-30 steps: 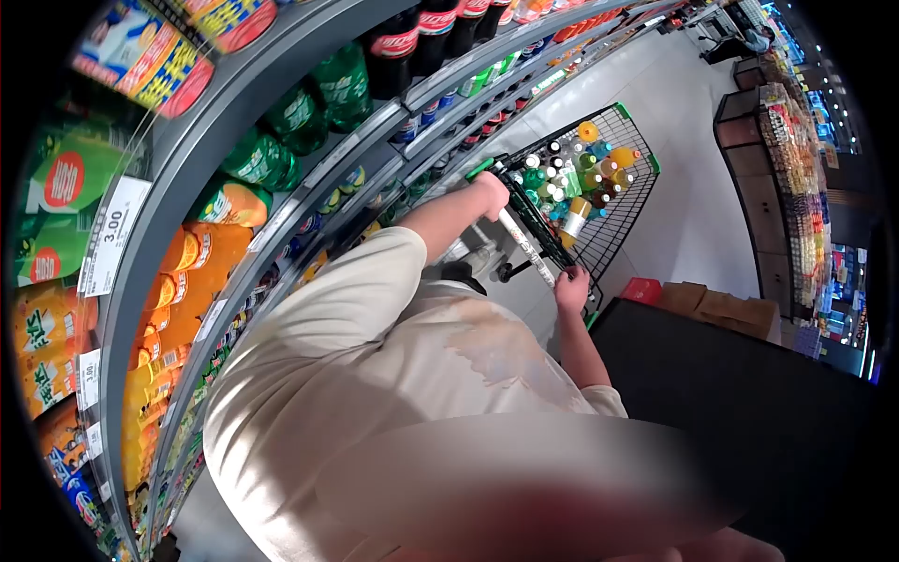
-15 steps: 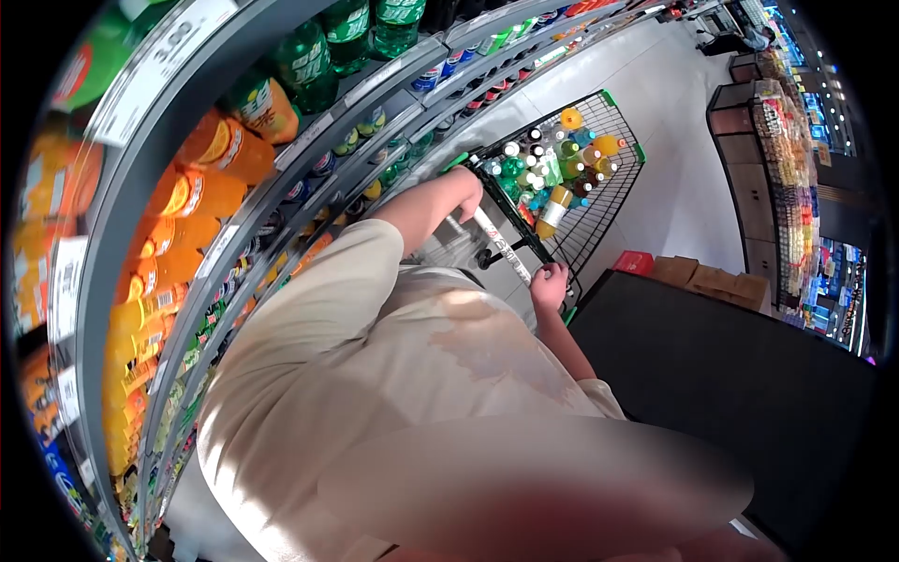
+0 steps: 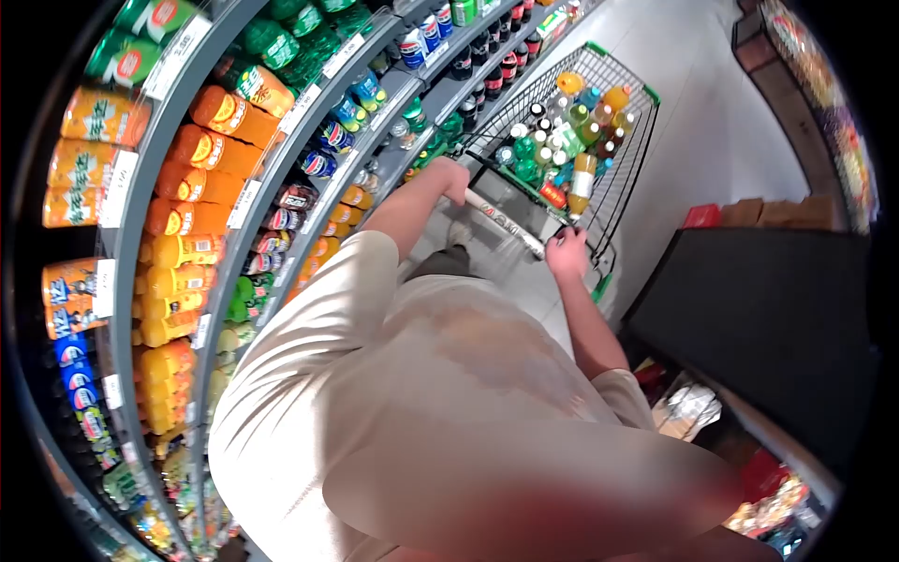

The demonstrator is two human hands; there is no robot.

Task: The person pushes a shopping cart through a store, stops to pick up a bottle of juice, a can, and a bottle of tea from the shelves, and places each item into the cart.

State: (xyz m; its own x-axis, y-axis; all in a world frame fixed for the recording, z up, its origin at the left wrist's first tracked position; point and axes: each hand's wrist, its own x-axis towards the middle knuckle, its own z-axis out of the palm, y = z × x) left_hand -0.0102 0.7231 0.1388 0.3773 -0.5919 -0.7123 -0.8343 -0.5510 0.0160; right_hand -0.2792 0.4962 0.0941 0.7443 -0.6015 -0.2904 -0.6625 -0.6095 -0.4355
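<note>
Since bottles (image 3: 588,134) load it, shopping cart (image 3: 640,140) likely heavy, rigid; best hold: handlebar (image 3: 504,225), gripped by left hand (image 3: 449,179), right hand (image 3: 567,251).

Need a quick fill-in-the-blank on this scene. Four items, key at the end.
1. The left hand and the right hand are both on the ____ of the shopping cart.
2. The cart's wire basket carries a cluster of drink ____.
3. The curved-looking drink shelves stand on the person's ____ side.
4. The large flat surface on the opposite side is ____ in colour.

Missing words: handle; bottles; left; black.
</note>
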